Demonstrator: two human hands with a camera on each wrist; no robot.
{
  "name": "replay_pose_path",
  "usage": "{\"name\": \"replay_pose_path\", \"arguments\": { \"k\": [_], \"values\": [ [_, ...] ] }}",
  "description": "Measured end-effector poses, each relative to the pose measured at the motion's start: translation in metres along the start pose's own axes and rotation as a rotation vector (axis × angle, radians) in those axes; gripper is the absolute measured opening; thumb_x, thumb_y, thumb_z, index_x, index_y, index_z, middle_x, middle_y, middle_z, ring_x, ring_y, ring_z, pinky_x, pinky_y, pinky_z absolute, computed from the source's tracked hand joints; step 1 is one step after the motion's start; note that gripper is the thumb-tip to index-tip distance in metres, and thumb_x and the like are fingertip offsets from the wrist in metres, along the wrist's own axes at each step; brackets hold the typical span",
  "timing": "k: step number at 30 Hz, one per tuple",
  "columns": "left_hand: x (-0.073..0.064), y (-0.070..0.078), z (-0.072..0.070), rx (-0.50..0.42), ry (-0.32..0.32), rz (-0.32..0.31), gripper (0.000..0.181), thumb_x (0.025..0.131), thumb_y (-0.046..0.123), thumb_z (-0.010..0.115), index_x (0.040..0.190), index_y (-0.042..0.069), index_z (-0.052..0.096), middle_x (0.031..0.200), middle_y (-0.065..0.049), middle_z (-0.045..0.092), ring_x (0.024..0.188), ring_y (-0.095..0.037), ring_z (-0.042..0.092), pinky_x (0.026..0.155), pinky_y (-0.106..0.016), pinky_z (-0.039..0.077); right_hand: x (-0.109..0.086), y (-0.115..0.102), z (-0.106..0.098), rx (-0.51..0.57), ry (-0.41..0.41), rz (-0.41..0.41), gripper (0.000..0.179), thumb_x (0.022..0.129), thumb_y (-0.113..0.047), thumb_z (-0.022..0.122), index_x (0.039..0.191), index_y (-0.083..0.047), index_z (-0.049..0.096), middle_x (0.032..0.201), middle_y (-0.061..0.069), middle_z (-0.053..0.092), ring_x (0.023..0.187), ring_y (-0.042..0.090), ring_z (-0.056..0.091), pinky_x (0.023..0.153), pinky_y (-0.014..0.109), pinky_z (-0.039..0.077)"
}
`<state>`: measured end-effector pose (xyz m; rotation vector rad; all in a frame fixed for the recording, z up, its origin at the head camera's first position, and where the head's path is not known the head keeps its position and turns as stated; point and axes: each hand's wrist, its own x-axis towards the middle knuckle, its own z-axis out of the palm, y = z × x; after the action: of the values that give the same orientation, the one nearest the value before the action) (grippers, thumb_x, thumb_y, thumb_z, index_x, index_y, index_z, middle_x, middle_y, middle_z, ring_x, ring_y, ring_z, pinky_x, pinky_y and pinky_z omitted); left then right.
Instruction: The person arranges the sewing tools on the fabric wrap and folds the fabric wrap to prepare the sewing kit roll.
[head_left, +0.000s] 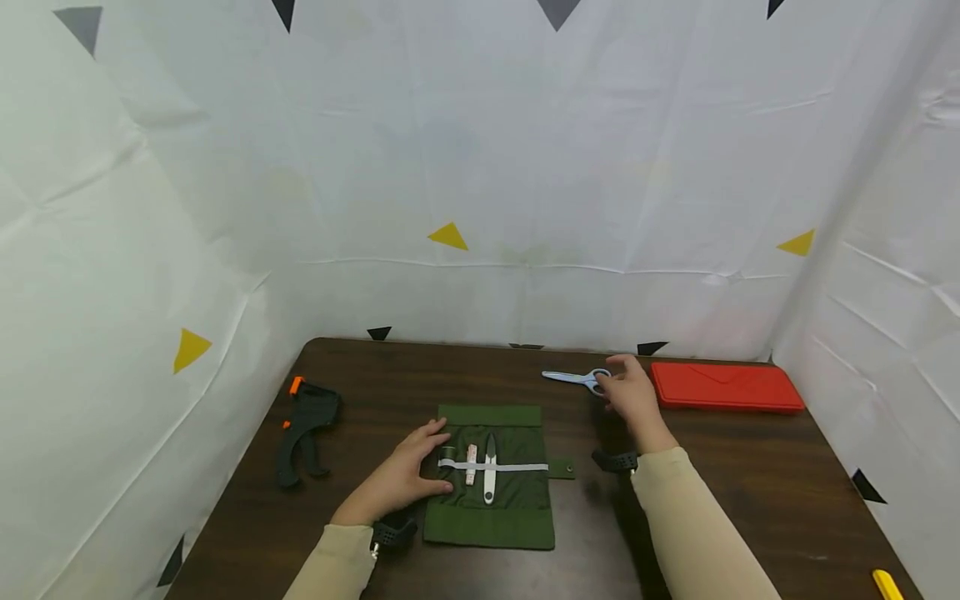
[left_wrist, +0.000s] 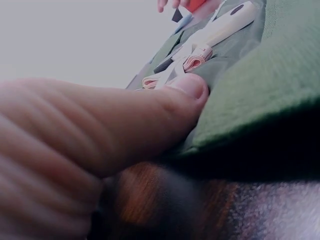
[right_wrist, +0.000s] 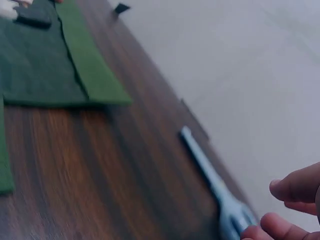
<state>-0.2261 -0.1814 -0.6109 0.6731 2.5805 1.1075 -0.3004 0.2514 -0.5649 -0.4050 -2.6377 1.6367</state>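
A green fabric roll pouch (head_left: 489, 529) lies unfolded on the table. A white elastic strap (head_left: 525, 467) crosses it, holding a white-handled tool (head_left: 490, 483) with a dark pointed end, a folded measuring tape (head_left: 471, 475), and a small dark item (head_left: 447, 454) like a thread spool. My left hand (head_left: 401, 475) rests on the pouch's left edge, fingers spread; its thumb (left_wrist: 165, 107) lies by the tape in the left wrist view. At the handle end of the light-blue scissors (head_left: 570, 378), my right hand (head_left: 632, 396) has its fingertips at the loops, loosely bent. The scissors lie flat, blades pointing left.
A red case (head_left: 727, 387) lies at the back right. On the left is a black clamp (head_left: 307, 429) with orange tips. Part of a yellow object (head_left: 887, 585) shows at the front right. White sheets (head_left: 525, 167) hang behind and beside the brown table (head_left: 375, 383).
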Motion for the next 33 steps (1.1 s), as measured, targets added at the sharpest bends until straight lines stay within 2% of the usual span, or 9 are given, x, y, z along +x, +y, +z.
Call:
{"name": "replay_pose_path", "arguments": {
  "k": [4, 8, 10, 15, 19, 22, 25, 29, 33],
  "values": [
    [0.002, -0.002, 0.002, 0.005, -0.001, 0.006, 0.087, 0.093, 0.039, 0.089, 0.165, 0.012, 0.048, 0.183, -0.003, 0.024, 0.169, -0.039, 0.020, 0.125, -0.070, 0.034, 0.005, 0.009, -0.001, -0.048, -0.021, 0.049, 0.061, 0.106, -0.020, 0.069, 0.160, -0.003, 0.045, 0.118, 0.028, 0.069, 0.078, 0.025, 0.069, 0.064, 0.032, 0.060],
    [0.003, -0.003, 0.004, -0.001, -0.006, 0.005, 0.086, 0.093, 0.038, 0.089, 0.164, 0.012, 0.049, 0.183, -0.003, 0.024, 0.170, -0.039, 0.019, 0.125, -0.069, 0.034, 0.011, 0.017, -0.003, -0.141, -0.071, 0.033, 0.068, 0.105, -0.020, 0.070, 0.164, -0.004, 0.041, 0.145, 0.032, 0.059, 0.071, 0.021, 0.066, 0.060, 0.032, 0.060],
    [0.003, -0.002, 0.004, -0.005, -0.007, 0.002, 0.086, 0.093, 0.037, 0.089, 0.164, 0.012, 0.049, 0.183, -0.003, 0.024, 0.170, -0.039, 0.019, 0.125, -0.069, 0.034, 0.015, 0.019, -0.004, -0.190, -0.091, 0.004, 0.068, 0.104, -0.021, 0.071, 0.163, -0.003, 0.042, 0.151, 0.033, 0.054, 0.068, 0.021, 0.066, 0.059, 0.033, 0.060],
    [0.001, 0.001, 0.003, -0.004, -0.005, -0.005, 0.085, 0.093, 0.036, 0.089, 0.164, 0.011, 0.049, 0.183, -0.005, 0.024, 0.169, -0.040, 0.019, 0.125, -0.070, 0.034, 0.021, 0.022, -0.003, -0.266, -0.106, -0.016, 0.066, 0.103, -0.023, 0.074, 0.158, 0.003, 0.047, 0.143, 0.036, 0.059, 0.060, 0.019, 0.067, 0.058, 0.033, 0.061],
    [0.001, 0.001, 0.003, -0.004, -0.006, -0.019, 0.085, 0.093, 0.036, 0.089, 0.164, 0.012, 0.049, 0.183, -0.004, 0.023, 0.170, -0.040, 0.019, 0.125, -0.070, 0.033, 0.019, 0.020, -0.002, -0.294, -0.074, -0.040, 0.067, 0.101, -0.022, 0.078, 0.151, 0.011, 0.049, 0.140, 0.041, 0.058, 0.055, 0.018, 0.067, 0.055, 0.033, 0.060],
    [0.001, 0.000, 0.002, -0.002, -0.004, -0.019, 0.085, 0.093, 0.036, 0.089, 0.164, 0.012, 0.049, 0.183, -0.003, 0.023, 0.169, -0.040, 0.019, 0.125, -0.071, 0.033, 0.015, 0.018, 0.001, -0.302, -0.040, -0.049, 0.064, 0.098, -0.024, 0.083, 0.142, 0.012, 0.053, 0.132, 0.042, 0.053, 0.057, 0.019, 0.066, 0.054, 0.030, 0.057],
    [0.001, -0.002, 0.002, -0.003, 0.000, -0.011, 0.086, 0.093, 0.038, 0.089, 0.164, 0.012, 0.049, 0.183, -0.002, 0.023, 0.170, -0.039, 0.019, 0.125, -0.070, 0.033, 0.009, 0.016, 0.003, -0.297, -0.015, -0.040, 0.064, 0.096, -0.027, 0.086, 0.133, 0.008, 0.049, 0.124, 0.034, 0.052, 0.063, 0.024, 0.065, 0.056, 0.031, 0.055],
    [0.001, -0.002, 0.002, -0.008, 0.005, -0.006, 0.086, 0.093, 0.037, 0.089, 0.164, 0.012, 0.049, 0.183, -0.001, 0.023, 0.170, -0.038, 0.018, 0.125, -0.070, 0.033, 0.005, 0.016, 0.004, -0.318, 0.001, -0.041, 0.061, 0.095, -0.031, 0.086, 0.127, 0.001, 0.045, 0.119, 0.031, 0.066, 0.082, 0.032, 0.066, 0.067, 0.037, 0.051],
    [0.002, -0.002, 0.003, 0.005, 0.003, -0.004, 0.085, 0.093, 0.037, 0.089, 0.164, 0.013, 0.049, 0.183, -0.001, 0.023, 0.170, -0.038, 0.018, 0.125, -0.069, 0.034, 0.002, 0.017, 0.004, -0.329, 0.006, -0.070, 0.052, 0.097, -0.031, 0.084, 0.123, 0.004, 0.057, 0.117, 0.026, 0.071, 0.093, 0.034, 0.062, 0.075, 0.039, 0.048]
  ]
}}
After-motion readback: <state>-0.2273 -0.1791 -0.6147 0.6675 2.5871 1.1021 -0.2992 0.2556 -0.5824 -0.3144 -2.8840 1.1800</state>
